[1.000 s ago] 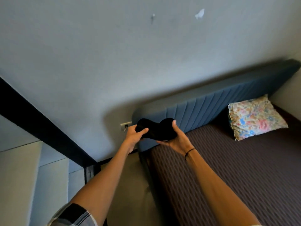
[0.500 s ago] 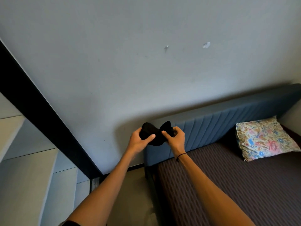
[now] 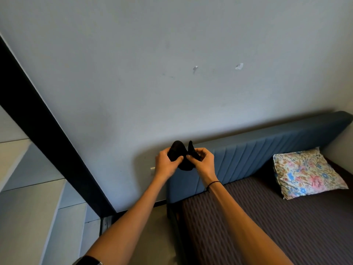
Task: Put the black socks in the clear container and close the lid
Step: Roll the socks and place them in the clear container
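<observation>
The black socks (image 3: 179, 152) are bunched into a dark bundle held up in the air in front of the wall, near the left end of the blue headboard. My left hand (image 3: 165, 165) grips the bundle from the left, thumb pressed on its front. My right hand (image 3: 204, 161) pinches its right side with the fingertips. Both arms are stretched out forward. The clear container and its lid are not in view.
A bed with a dark striped cover (image 3: 277, 222) fills the lower right, backed by a blue padded headboard (image 3: 267, 155). A floral pillow (image 3: 305, 173) lies at its far end. A dark beam (image 3: 47, 131) slants across the left, with pale floor (image 3: 152, 236) beside the bed.
My hands have drawn closer together around the socks, squeezing the spread bundle into a tighter shape. The view has shifted, so the bed and pillow sit lower and further right.
</observation>
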